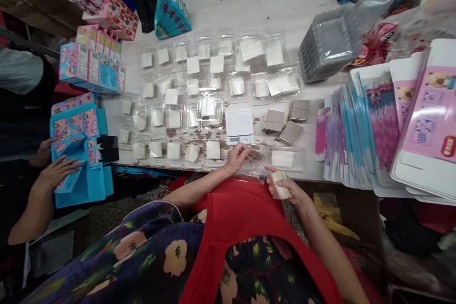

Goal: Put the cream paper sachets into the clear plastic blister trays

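Note:
My right hand (290, 189) is wrapped around a thick stack of cream-coloured paper pieces (280, 181), just off the table's front edge. My left hand (238, 157) is at the table edge with its fingers pinched together; whatever they hold, if anything, is too small to make out. Directly beyond it is a small white digital scale (239, 122), its pan bare. To the scale's right lie several grey-brown stacks (291, 132). Near my right hand, a clear plastic tray (300, 157) holds a white stack (282, 158).
Rows of clear trays with white stacks (174, 150) cover the table's middle. Nested clear trays (322, 45) stand at right, beside flat printed cartons (423, 114). Boxes (90, 69) stand at left, where a co-worker's hands (57, 171) are on a blue carton (83, 185).

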A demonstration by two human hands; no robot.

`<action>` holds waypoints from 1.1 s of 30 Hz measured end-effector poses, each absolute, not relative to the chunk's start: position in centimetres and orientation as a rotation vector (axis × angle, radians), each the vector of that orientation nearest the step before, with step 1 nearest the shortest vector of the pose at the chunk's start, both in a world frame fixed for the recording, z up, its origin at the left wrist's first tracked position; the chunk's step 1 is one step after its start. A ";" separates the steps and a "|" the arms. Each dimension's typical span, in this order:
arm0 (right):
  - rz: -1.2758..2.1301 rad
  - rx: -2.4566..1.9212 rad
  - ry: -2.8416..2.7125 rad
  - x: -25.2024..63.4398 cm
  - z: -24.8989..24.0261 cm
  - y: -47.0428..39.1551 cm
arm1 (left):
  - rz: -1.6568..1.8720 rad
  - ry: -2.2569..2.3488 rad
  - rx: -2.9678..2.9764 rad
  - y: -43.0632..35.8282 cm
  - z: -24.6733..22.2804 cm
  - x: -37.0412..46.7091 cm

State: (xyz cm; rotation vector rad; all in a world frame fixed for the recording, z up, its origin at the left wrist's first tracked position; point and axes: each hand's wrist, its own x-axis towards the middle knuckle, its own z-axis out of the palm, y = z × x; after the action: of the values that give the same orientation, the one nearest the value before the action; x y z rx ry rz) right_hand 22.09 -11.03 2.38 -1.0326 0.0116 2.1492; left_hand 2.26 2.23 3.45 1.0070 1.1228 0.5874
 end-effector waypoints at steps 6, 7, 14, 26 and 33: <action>2.056 -1.017 0.109 21.0 0.8 -10.9 | 0.802 1.102 0.962 8.7 6.1 -0.1; 2.052 -1.008 0.118 20.8 0.9 -10.8 | 0.846 1.096 0.958 10.5 7.1 -1.4; 2.022 -1.069 0.135 20.3 1.8 -10.6 | 1.167 1.368 0.789 22.4 11.3 -16.5; 1.934 -1.156 0.245 19.6 3.3 -11.2 | 0.952 1.543 0.455 30.4 4.3 -21.0; 1.890 -1.242 0.252 18.7 5.0 -10.5 | 0.961 1.501 0.518 29.7 4.1 -21.4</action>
State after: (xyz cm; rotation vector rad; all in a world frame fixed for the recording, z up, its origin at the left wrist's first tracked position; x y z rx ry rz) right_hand 18.74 -10.55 4.98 -1.2420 0.2515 1.8904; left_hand -21.43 29.74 4.12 0.5180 1.5009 0.9607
